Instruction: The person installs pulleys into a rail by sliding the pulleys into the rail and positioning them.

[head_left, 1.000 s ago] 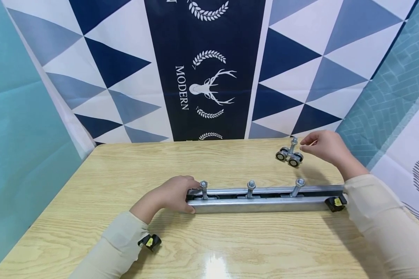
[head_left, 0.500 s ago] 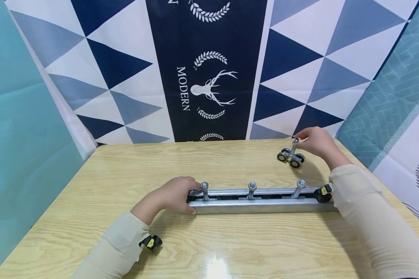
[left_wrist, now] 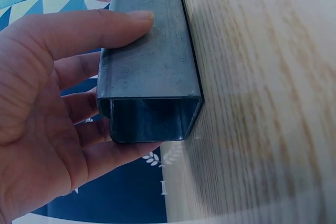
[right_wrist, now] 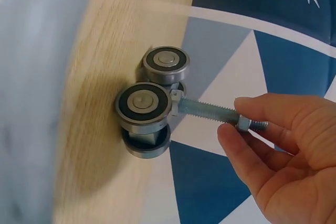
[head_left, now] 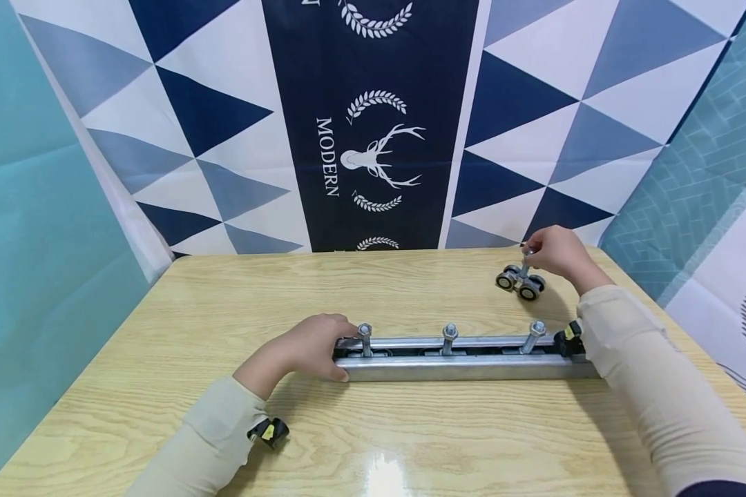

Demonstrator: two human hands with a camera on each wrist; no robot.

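Note:
A metal track rail [head_left: 472,369] lies across the table, its slot facing up. Three upright bolts stand out of that slot: a left bolt [head_left: 365,339], a middle bolt [head_left: 449,339] and a right bolt [head_left: 533,337]. At the rail's left end my left hand [head_left: 311,345] grips it, thumb on the near wall and fingers on the far side; the hollow end [left_wrist: 149,119] shows in the left wrist view. Behind the rail, my right hand [head_left: 558,254] pinches the threaded bolt of a roller trolley [right_wrist: 144,103] near its nut [right_wrist: 244,123]. The trolley's wheels are at the tabletop.
The wood-grain table [head_left: 255,290] extends around the rail. A patterned cloth [head_left: 373,138] hangs behind its back edge, with teal cloth [head_left: 43,207] at the left. Black wrist cameras are worn on both sleeves, the right one [head_left: 570,338] over the rail's right end.
My right hand has come left onto the trolley's bolt, from just beside it, and now pinches it. The left hand keeps its grip on the rail.

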